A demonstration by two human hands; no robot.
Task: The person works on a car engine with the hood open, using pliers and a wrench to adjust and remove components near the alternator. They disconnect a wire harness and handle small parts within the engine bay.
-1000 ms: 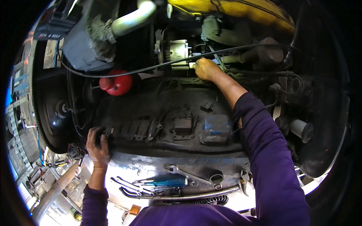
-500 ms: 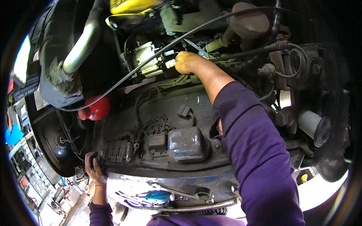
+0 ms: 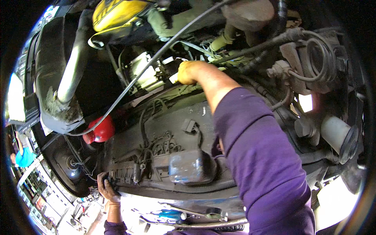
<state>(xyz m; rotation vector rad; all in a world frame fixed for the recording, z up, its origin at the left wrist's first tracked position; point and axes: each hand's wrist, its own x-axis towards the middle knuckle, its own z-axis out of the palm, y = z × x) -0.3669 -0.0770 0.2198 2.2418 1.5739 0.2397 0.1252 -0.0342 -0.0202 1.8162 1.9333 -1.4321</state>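
My right hand reaches deep into the engine bay, closed beside the pale metal alternator. A small bright white piece shows at its fingers; what the hand holds is hidden. My left hand rests on the front edge of the bay, fingers laid over the rim next to a row of dark connectors. A long black cable runs slantwise across the bay, in front of the alternator.
A red round-bodied container sits at left, below a metal pipe. A yellow part is at the top. A scuffed box stands mid-bay. Tools, including a blue-handled one, lie along the front. A white cylinder is at right.
The view has shifted and tilted a little. My right hand stays closed by the alternator, with a slight turn of the wrist. My left hand keeps its place on the rim.
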